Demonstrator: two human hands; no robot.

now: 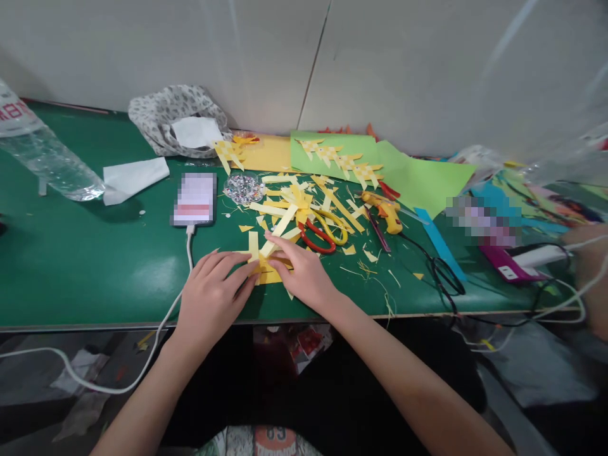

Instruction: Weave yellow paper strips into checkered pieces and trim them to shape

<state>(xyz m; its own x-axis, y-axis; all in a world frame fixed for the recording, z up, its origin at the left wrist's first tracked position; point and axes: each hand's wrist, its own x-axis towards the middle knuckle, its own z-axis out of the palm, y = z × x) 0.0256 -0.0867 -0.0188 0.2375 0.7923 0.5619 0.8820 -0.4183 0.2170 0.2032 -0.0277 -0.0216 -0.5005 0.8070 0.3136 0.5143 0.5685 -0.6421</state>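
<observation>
Close to the table's front edge, yellow paper strips (269,277) cross one another between my two hands. My left hand (216,288) has its curled fingertips closed on the left side of these strips. From the right, my right hand (304,269) pinches a paler strip where it crosses them, thumb below and index finger above. Fingers cover part of the crossing. Just beyond lie scissors (319,238) with red and yellow handles, their blades hidden among loose yellow paper strips and scraps (285,225).
A phone (194,199) on a white cable lies left, near a tilted water bottle (52,158). A yellow glue gun (387,212) with a black cord rests right. Woven yellow pieces (339,161) lie on green paper (422,177). A purple power strip (506,263) sits far right.
</observation>
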